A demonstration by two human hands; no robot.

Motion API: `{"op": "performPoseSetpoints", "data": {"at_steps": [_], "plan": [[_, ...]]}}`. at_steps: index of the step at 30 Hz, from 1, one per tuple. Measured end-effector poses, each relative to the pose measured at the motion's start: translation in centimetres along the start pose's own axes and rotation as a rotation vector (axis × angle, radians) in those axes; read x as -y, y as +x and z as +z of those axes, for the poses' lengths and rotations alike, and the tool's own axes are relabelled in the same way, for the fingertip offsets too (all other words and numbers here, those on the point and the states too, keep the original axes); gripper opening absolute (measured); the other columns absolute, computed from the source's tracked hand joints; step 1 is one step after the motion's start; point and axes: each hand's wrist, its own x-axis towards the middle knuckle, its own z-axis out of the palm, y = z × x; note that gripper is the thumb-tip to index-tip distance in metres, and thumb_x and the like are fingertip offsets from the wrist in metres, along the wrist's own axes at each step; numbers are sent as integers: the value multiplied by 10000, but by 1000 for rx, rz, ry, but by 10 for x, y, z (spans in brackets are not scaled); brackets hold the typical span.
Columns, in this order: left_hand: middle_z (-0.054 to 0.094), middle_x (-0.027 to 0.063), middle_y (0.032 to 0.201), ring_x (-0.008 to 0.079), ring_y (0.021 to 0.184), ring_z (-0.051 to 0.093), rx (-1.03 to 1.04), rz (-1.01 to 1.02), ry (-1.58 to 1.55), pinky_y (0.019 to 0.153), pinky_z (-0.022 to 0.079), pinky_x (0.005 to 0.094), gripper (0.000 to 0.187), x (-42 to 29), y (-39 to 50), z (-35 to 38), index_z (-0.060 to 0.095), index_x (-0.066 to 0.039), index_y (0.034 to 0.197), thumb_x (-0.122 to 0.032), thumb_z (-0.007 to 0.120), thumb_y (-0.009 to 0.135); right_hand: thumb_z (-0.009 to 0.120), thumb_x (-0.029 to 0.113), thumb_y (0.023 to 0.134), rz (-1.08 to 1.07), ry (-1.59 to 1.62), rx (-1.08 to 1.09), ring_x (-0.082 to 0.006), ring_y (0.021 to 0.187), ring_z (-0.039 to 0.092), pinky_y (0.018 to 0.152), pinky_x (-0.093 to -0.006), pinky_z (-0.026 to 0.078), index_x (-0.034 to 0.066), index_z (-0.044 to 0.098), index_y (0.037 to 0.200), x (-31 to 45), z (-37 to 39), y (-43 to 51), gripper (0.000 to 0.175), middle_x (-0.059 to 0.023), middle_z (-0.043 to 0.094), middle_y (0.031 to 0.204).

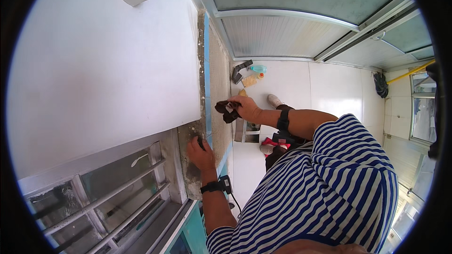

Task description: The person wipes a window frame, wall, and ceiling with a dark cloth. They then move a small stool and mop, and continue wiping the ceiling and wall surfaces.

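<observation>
My right hand [247, 108] grips a crumpled dark brown cloth [231, 115] over the rough, speckled top of a low ledge [219, 60] edged with blue tiles. Lower and to the left, my left hand [202, 155] is at the stained sill [190, 174] beside the window, fingers bent. A small dark patch shows between its thumb and fingers; whether it is a held thing or a shadow is unclear.
A barred window [120, 190] lies at lower left, below a white wall [106, 70]. On the white tiled floor are a teal plastic bottle [259, 69], a yellowish sponge-like block [249, 81] and a black angled piece [237, 73]. A yellow-handled mop [380, 84] stands far right.
</observation>
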Motion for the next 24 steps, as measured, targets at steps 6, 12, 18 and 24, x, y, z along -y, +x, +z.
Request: {"op": "performPoseSetpoints", "data": {"at_steps": [6,12,18,24], "plan": [[641,232,1152,464,1039,622,6,-18,-3,899,501,577,345,-3,8,4,659,-17,1265,-203,741,987,674,-42,955,-449,-288,-610,-370,1201,706,1007,-414,614,57,754,1334,33,-155,187,400,-166,705,1414],[648,242,1145,478,1035,625,-37,27,144,889,504,594,395,-14,22,13,666,-4,1263,-269,759,985,727,18,871,-813,-983,-415,-348,1236,685,913,-417,667,112,761,1343,60,-189,351,483,-96,647,1549],[611,247,1150,475,1017,608,-30,76,194,884,500,580,413,-15,27,17,623,-2,1291,-338,692,1061,759,93,854,-622,-1301,-39,-338,1180,693,787,-437,690,58,757,1269,50,-193,411,416,-104,671,1479],[613,267,1198,499,1084,603,-4,79,260,948,482,616,412,-12,32,19,592,-20,1323,-334,669,1067,717,135,904,-743,-1239,17,-337,1105,708,785,-460,674,9,745,1177,60,-199,410,302,-152,695,1307]]}}
